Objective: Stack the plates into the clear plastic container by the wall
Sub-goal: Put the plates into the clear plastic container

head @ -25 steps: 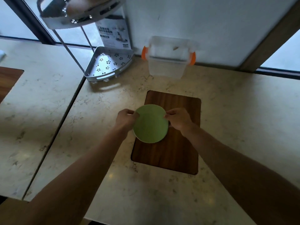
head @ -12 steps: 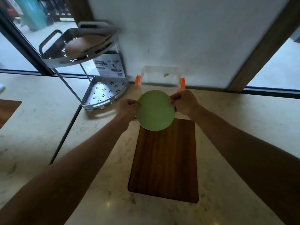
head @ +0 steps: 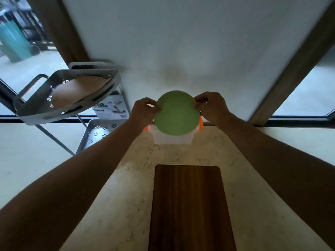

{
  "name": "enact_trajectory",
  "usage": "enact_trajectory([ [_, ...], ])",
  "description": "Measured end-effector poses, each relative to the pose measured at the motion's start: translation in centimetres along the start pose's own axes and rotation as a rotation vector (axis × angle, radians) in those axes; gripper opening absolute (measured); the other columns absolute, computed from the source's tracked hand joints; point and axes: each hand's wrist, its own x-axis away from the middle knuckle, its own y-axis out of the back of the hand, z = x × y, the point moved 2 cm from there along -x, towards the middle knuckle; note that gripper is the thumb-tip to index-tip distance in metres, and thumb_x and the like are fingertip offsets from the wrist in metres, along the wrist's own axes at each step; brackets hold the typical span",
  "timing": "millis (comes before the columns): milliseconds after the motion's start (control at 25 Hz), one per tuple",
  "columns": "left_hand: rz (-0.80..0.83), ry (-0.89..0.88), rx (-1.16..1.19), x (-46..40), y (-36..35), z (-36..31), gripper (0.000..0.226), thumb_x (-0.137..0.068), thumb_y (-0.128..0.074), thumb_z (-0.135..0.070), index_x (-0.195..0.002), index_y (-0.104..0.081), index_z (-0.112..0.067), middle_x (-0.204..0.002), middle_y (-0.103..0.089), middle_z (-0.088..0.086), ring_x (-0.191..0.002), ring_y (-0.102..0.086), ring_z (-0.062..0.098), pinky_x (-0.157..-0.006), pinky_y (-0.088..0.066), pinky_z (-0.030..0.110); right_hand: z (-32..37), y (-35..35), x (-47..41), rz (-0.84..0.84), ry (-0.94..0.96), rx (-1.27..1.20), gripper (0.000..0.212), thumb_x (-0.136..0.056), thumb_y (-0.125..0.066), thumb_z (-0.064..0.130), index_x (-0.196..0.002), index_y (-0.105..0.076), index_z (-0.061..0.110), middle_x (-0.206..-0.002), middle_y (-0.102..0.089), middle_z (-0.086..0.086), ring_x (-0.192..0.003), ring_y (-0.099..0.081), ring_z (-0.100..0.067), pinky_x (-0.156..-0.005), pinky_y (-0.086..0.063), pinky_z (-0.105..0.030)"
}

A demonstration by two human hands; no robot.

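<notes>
I hold green plates [head: 176,116] by their rims, my left hand [head: 145,111] on the left edge and my right hand [head: 211,107] on the right edge. The green shape reads as two overlapping discs, one slightly higher than the other. They hang just above the clear plastic container [head: 172,140], which stands against the white wall and has orange clips on both sides. The plates hide the container's opening and whatever is inside.
A dark wooden cutting board [head: 188,205] lies on the marble counter in front of the container. A grey two-tier corner rack [head: 67,95] stands to the left with a tan wooden item on its upper shelf, and a printed box [head: 112,109] stands behind it.
Both hands lifted the green plates off the cutting board and carried them forward to above the container. The view tilted up toward the wall.
</notes>
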Motion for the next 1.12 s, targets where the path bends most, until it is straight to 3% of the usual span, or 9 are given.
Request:
enact_trajectory([
  [120,-0.01,-0.031,-0.051,-3.1,-0.1,-0.7,0.017,-0.074,-0.071,0.001,-0.074,-0.068,-0.015,-0.083,-0.069,0.021,-0.077,-0.07,0.041,-0.066,-0.061,0.051,-0.3,-0.5,-3.3,-0.028,0.068,0.005,0.014,-0.082,-0.072,0.01,-0.095,-0.075,0.015,-0.084,-0.067,0.005,-0.082,-0.065,-0.016,-0.082,-0.056,-0.031],
  [240,-0.004,-0.032,-0.102,-6.4,-0.5,0.0,0.019,-0.073,-0.071,0.004,-0.073,-0.068,-0.015,-0.082,-0.068,0.026,-0.083,-0.068,0.05,-0.077,-0.058,0.059,-1.6,-1.7,-6.2,-0.052,0.124,0.044,0.015,-0.082,-0.071,0.011,-0.095,-0.074,0.017,-0.085,-0.067,0.007,-0.082,-0.061,-0.01,-0.069,-0.042,-0.01],
  [400,-0.052,-0.152,-0.395,-9.0,-1.2,2.2,0.013,-0.077,-0.071,-0.005,-0.087,-0.073,-0.012,-0.084,-0.074,0.014,-0.08,-0.067,0.032,-0.078,-0.051,0.032,-4.0,-3.8,-7.8,-0.012,0.194,0.067,0.014,-0.081,-0.07,0.009,-0.093,-0.072,0.015,-0.085,-0.068,0.005,-0.069,-0.061,-0.002,-0.064,-0.04,-0.001],
  [480,-0.064,-0.204,-0.516,-9.8,-1.8,3.6,0.013,-0.078,-0.073,-0.009,-0.089,-0.075,-0.013,-0.086,-0.076,0.008,-0.084,-0.068,0.026,-0.077,-0.047,0.027,-5.5,-5.0,-8.1,-0.01,0.214,0.086,0.015,-0.078,-0.071,0.006,-0.09,-0.073,0.014,-0.083,-0.07,0.003,-0.065,-0.06,0.003,-0.064,-0.041,0.001],
  [560,-0.043,-0.195,-0.583,-10.6,-2.4,5.0,0.011,-0.078,-0.073,-0.011,-0.088,-0.076,-0.013,-0.088,-0.076,0.009,-0.088,-0.069,0.027,-0.083,-0.049,0.031,-7.0,-6.0,-8.3,-0.005,0.201,0.096,0.016,-0.076,-0.071,0.006,-0.088,-0.073,0.015,-0.08,-0.072,0.001,-0.065,-0.062,0.001,-0.065,-0.044,-0.001],
  [640,-0.026,-0.17,-0.635,-11.2,-2.8,6.1,0.009,-0.079,-0.072,-0.015,-0.088,-0.076,-0.016,-0.091,-0.076,0.008,-0.092,-0.069,0.028,-0.088,-0.051,0.038,-8.1,-6.8,-8.4,0.013,0.212,0.145,0.015,-0.076,-0.072,0.009,-0.088,-0.074,0.018,-0.08,-0.074,0.002,-0.072,-0.065,-0.008,-0.073,-0.05,-0.014],
  [800,-0.013,-0.221,-0.727,-11.9,-3.4,7.8,0.012,-0.082,-0.069,-0.019,-0.092,-0.076,-0.016,-0.098,-0.075,0.009,-0.094,-0.067,0.031,-0.086,-0.052,0.043,-9.9,-8.2,-8.6,0.0,0.217,0.209,0.013,-0.079,-0.072,0.014,-0.09,-0.074,0.02,-0.082,-0.075,0.006,-0.081,-0.056,-0.01,-0.074,-0.042,-0.019],
  [960,-0.067,-0.251,-0.837,-12.5,-4.0,8.6,0.015,-0.087,-0.065,-0.022,-0.098,-0.074,-0.02,-0.104,-0.074,0.005,-0.097,-0.065,0.032,-0.088,-0.049,0.044,-10.7,-8.9,-8.9,0.005,0.188,0.228,0.011,-0.081,-0.071,0.015,-0.091,-0.074,0.017,-0.084,-0.075,0.003,-0.091,-0.063,-0.025,-0.082,-0.051,-0.035],
  [1120,-0.11,-0.284,-0.94,-13.1,-4.5,8.9,0.019,-0.09,-0.06,-0.027,-0.104,-0.072,-0.021,-0.109,-0.072,0.003,-0.101,-0.063,0.031,-0.088,-0.042,0.04,-10.9,-9.1,-9.4,-0.025,0.167,0.239,0.013,-0.082,-0.071,0.015,-0.094,-0.075,0.015,-0.087,-0.077,0.001,-0.091,-0.066,-0.023,-0.085,-0.05,-0.032],
])
